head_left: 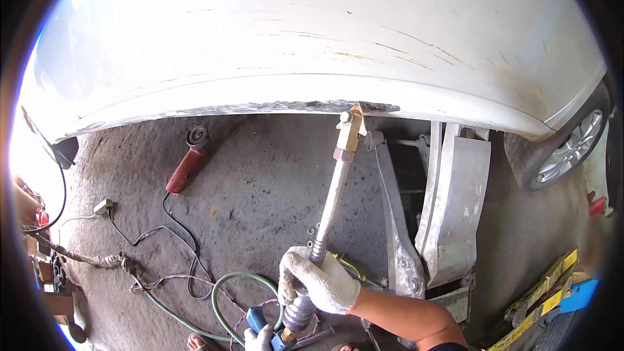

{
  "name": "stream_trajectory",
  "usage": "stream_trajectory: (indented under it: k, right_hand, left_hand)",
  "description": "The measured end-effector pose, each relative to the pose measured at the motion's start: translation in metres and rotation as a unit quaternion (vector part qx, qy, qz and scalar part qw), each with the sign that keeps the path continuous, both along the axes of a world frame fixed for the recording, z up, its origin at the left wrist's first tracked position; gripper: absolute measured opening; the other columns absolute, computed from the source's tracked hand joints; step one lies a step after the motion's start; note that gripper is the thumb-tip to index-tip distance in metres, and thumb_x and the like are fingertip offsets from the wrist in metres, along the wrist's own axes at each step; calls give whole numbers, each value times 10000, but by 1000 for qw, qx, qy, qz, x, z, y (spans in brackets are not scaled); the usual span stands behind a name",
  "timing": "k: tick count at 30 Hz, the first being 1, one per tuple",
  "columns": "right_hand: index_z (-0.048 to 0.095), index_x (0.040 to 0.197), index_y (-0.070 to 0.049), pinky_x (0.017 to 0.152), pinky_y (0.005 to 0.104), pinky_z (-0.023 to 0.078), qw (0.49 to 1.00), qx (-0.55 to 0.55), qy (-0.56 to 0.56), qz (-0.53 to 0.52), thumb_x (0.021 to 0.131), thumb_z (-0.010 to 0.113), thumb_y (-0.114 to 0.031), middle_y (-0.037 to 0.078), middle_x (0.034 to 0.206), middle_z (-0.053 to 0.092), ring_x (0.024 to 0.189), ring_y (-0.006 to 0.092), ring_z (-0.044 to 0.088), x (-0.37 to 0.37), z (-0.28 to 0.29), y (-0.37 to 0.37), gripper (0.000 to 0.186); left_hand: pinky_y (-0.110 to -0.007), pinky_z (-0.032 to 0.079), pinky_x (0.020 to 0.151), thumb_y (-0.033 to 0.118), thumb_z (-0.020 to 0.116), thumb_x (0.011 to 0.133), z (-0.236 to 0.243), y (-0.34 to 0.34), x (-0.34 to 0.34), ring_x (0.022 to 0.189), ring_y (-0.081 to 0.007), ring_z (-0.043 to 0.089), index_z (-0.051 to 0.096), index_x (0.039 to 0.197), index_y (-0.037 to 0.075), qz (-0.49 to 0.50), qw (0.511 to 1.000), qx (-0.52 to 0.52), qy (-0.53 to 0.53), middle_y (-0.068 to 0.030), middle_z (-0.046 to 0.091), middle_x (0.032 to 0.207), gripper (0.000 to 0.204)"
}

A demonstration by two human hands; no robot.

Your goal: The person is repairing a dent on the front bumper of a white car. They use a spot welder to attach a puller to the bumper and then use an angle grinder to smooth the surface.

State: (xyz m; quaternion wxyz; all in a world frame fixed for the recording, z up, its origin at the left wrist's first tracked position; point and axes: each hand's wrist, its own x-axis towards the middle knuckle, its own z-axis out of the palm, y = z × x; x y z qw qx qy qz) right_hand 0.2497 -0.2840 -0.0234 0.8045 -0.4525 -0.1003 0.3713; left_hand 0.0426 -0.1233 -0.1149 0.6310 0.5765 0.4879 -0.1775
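I see the right hand (330, 286), in a white glove, wrapped around the ribbed lower shaft of a long metal tool (333, 201). The tool slants upward, its tip at the dark scraped strip (318, 105) along the sill of a white car (292, 45). The left hand (261, 338), also gloved, is beside the tool's blue handle (257, 318) (it's cut off low down; I cannot tell how closed it is). A red grinder (186, 169) lies on the floor (260, 175), leftward.

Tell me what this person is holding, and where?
A long metal tool: the right hand grips its lower shaft, the left hand its blue handle.
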Motion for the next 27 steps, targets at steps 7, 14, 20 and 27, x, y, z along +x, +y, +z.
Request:
stream_trajectory:
  k: [7,14,20,27]
  right_hand:
    - [560,809,-40,662,294,467,1000,-1,14,-8,1085,443,-293,54,682,590,659,126,557,0,-2,-3,392]
    - [564,814,-31,662,301,469,1000,3,28,-8,1084,455,-290,60,686,594,655,134,559,0,-3,-4,389]
    - [566,804,-33,661,299,468,1000,4,12,-11,1086,449,-297,59,689,598,655,130,561,4,-3,-5,404]
    - [568,816,-46,635,292,447,995,51,84,-8,1083,454,-287,52,678,601,641,129,563,2,-8,-2,377]
  left_hand:
    - [-342,508,794,383,619,967,20,-8,13,983,-213,592,483,1267,-13,4,1000,-20,14,-130,607,1123,515]
    - [-339,504,806,367,609,975,6,-4,9,977,-211,594,485,1266,-19,-20,1000,10,-6,-131,607,1120,499]
    - [-336,496,799,347,618,972,2,-6,10,946,-201,584,488,1257,-15,-7,1000,14,-7,-117,603,1100,479]
    - [-337,489,815,333,626,967,5,-5,2,968,-196,574,488,1273,-7,29,999,15,-7,-121,593,1129,477]
